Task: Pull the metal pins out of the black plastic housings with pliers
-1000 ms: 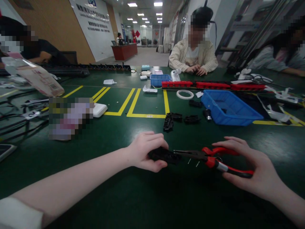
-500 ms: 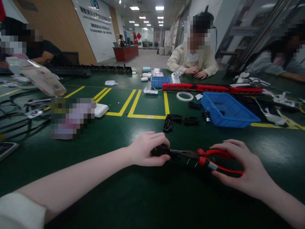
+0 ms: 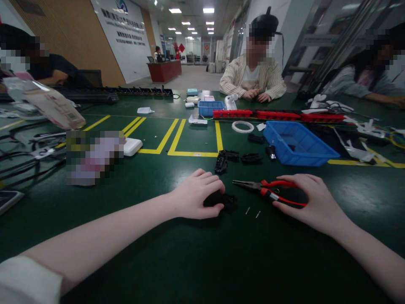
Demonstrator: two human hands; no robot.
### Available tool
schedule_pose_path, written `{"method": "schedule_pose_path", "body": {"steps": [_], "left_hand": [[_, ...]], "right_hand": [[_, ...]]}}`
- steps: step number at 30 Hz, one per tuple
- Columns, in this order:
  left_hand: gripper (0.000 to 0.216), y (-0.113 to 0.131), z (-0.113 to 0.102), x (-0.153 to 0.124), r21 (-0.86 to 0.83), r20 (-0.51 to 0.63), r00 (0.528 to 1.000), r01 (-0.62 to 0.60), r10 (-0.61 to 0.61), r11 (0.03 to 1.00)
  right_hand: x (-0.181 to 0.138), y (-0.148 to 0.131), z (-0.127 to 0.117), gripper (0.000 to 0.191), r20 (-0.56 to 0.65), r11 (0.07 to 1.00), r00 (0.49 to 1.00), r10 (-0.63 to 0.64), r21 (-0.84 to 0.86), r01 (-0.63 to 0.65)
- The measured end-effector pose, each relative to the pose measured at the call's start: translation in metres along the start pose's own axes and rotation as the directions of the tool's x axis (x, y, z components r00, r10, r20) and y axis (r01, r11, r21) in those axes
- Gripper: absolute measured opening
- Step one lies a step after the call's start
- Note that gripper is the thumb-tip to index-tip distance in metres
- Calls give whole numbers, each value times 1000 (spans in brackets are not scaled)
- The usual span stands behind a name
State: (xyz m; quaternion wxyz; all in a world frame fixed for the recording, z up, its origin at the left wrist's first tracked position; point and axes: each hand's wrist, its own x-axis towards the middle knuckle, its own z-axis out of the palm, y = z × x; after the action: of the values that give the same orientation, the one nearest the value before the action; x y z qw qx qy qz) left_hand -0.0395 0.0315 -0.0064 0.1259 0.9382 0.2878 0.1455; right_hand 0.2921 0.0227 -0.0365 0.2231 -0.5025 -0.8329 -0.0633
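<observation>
My left hand (image 3: pixel 199 196) is closed around a black plastic part (image 3: pixel 228 201), whose right end sticks out past the fingers. In my right hand (image 3: pixel 308 200) are red-and-black needle-nose pliers (image 3: pixel 268 188), gripped by the handles. Their jaws point left, a little above and apart from the black part. Two thin metal pins (image 3: pixel 252 212) lie on the green table just below the pliers. Beyond my hands rest several more black plastic parts (image 3: pixel 222 161), one of them close to a small black cylinder (image 3: pixel 271 152) with a shiny end.
Behind the parts stands a blue bin (image 3: pixel 303 145), with a white ring (image 3: pixel 243 126) and a red strip (image 3: pixel 278 115) near it. A white box (image 3: pixel 132 146) and black cables (image 3: pixel 22 156) lie left. Across the table sits a person in a striped top (image 3: pixel 253 80).
The pliers have come away from the black part, moving slightly up with my right hand. My left hand keeps the part in nearly the same place.
</observation>
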Motion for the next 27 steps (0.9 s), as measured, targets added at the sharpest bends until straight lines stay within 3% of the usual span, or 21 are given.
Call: {"method": "schedule_pose_path", "body": {"steps": [11, 18, 23, 27], "left_hand": [[30, 2, 1, 2, 9, 10, 999, 45, -45, 999], [30, 4, 0, 3, 34, 19, 995, 98, -98, 995], [23, 4, -2, 3, 34, 26, 992, 121, -122, 992], [19, 4, -3, 3, 22, 33, 994, 106, -107, 994]], "right_hand": [[14, -9, 5, 52, 121, 994, 987, -109, -6, 110], [47, -12, 11, 49, 198, 982, 964, -178, -24, 186], [72, -18, 21, 50, 215, 963, 942, -257, -23, 268], [69, -19, 26, 42, 191, 967, 950, -248, -12, 255]]}}
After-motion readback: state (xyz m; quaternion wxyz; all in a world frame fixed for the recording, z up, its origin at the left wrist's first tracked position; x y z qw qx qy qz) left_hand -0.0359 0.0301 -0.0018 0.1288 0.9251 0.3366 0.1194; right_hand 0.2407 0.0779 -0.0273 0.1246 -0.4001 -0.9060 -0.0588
